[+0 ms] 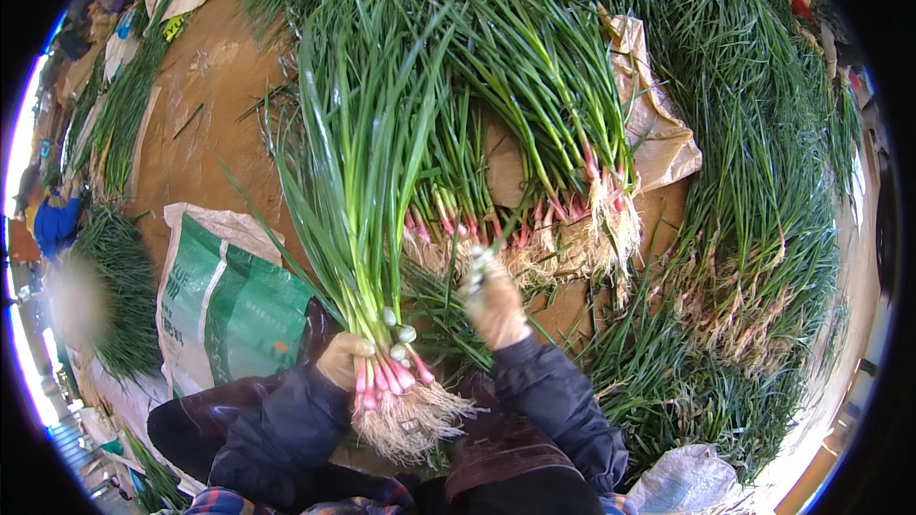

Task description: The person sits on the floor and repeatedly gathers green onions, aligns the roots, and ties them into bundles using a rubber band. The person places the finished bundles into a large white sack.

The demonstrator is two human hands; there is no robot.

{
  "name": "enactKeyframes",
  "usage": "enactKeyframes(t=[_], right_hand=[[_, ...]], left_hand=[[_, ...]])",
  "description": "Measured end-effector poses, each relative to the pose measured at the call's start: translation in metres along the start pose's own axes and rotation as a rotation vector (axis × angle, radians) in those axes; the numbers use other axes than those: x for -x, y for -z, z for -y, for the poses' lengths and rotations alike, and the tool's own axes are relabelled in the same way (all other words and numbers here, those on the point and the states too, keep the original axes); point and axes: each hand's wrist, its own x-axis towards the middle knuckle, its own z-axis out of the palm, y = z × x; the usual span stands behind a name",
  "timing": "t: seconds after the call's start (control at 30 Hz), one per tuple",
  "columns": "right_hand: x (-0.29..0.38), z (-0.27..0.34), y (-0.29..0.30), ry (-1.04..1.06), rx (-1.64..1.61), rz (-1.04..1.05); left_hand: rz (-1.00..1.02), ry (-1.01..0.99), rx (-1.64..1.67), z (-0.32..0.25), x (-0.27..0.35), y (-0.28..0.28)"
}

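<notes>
My left hand (345, 359) grips a bunch of green garlic (372, 257) by its lower stems, in front of my knees. The thumb lies across the front, and pale, covered fingertips show at the right side of the bunch. Its pink stem bases and matted pale roots (411, 422) hang below the hand, and the long leaves point away from me. My right hand (494, 304), blurred, is raised to the right of this bunch, near the roots of a garlic pile (565, 229). A green leaf shows at its fingertips; whether they pinch it is unclear.
Large heaps of green garlic (751, 157) lie along the right. A green and white printed sack (236, 300) is at left on the brown ground (215, 136). A tan woven sack (662, 136) sticks out beside the pile. At far left is a person in blue (57, 222).
</notes>
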Motion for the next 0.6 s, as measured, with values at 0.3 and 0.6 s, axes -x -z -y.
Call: enactKeyframes(t=[0.3,0.6], right_hand=[[0.060,-0.026,0.027,-0.554,0.542,1.047],[0.207,0.082,0.021,0.067,0.814,0.211]], left_hand=[[0.091,-0.050,-0.165,-0.008,-0.029,-0.023],[0.093,-0.265,-0.219,-0.042,-0.052,-0.054]])
